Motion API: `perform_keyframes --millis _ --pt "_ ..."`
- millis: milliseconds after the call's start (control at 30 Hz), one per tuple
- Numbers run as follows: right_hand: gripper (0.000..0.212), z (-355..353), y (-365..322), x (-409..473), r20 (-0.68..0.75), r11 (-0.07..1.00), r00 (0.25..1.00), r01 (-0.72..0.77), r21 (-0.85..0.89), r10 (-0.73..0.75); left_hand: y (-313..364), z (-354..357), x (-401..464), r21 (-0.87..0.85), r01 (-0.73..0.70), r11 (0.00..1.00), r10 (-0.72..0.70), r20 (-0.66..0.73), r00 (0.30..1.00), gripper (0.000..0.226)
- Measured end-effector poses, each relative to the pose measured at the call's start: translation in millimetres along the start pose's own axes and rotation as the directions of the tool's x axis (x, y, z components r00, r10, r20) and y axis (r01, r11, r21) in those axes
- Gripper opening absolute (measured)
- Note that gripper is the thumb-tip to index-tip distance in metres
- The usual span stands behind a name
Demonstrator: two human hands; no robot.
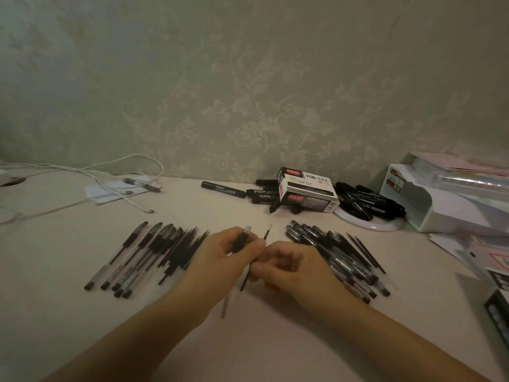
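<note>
My left hand (220,260) is curled round a black-gripped clear plastic pen barrel (240,242), its clear tip poking up past my thumb and its back end sticking out below my palm. My right hand (286,268) pinches a thin black ink refill (266,234) between thumb and fingers. The refill slants up between my 2 hands, its point just beside the barrel's tip but apart from it.

Both hands hover close together over the pale tabletop (261,340). Just left of my left hand lies a fanned row of black gel pens (154,252), and just right of my right hand sits a looser heap of black pens (338,252).

Beyond my hands, by the wall, there's a black-and-white cardboard marker box (308,193) with thick black markers (366,201) scattered on both sides of it. Far off to the left, a white charging cable (118,188) loops across the table. Far right, a white plastic desk tray (440,205).
</note>
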State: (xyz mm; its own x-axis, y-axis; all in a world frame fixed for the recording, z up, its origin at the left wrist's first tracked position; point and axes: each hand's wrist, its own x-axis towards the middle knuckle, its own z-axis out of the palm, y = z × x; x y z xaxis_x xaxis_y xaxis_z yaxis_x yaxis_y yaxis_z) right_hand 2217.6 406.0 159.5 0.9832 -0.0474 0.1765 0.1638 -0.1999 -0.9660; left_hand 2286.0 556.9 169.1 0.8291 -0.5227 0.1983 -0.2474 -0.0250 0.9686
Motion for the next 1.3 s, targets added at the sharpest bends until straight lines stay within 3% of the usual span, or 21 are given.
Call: perform_keyframes --millis 200,333,433,567,1133,1300 --pt "0.008 0.8 0.7 0.6 -0.050 0.999 0.998 -0.050 -0.007 0.049 -4.8 2.7 0.4 0.045 -0.027 0.999 0.026 0.020 0.999 0.010" --pt "0.011 -4.7 -0.4 3.0 -0.211 0.988 0.976 -0.030 0.151 0.062 -11.9 0.9 1.0 0.188 -0.077 0.979 0.071 0.041 0.997 0.010" --pt "0.014 -13.5 1.1 6.1 -0.367 0.963 0.927 0.022 0.267 0.081 -11.9 -0.3 1.4 0.194 -0.095 0.976 0.083 0.070 0.994 0.013" --pt "0.016 -19.0 3.9 9.9 -0.436 0.946 0.897 0.076 0.316 0.073 -11.6 -0.2 1.5 0.194 -0.091 0.977 0.076 0.081 0.994 0.013" --pt "0.015 -23.3 7.0 11.7 -0.413 0.943 0.909 0.089 0.321 0.055 -10.2 -2.2 -0.1 0.210 -0.084 0.974 0.062 0.108 0.992 0.014" --pt "0.013 -18.9 7.2 9.3 -0.307 0.980 0.950 0.110 0.167 -0.054 -8.6 0.3 -1.7 0.196 -0.107 0.975 0.081 0.137 0.987 0.013"
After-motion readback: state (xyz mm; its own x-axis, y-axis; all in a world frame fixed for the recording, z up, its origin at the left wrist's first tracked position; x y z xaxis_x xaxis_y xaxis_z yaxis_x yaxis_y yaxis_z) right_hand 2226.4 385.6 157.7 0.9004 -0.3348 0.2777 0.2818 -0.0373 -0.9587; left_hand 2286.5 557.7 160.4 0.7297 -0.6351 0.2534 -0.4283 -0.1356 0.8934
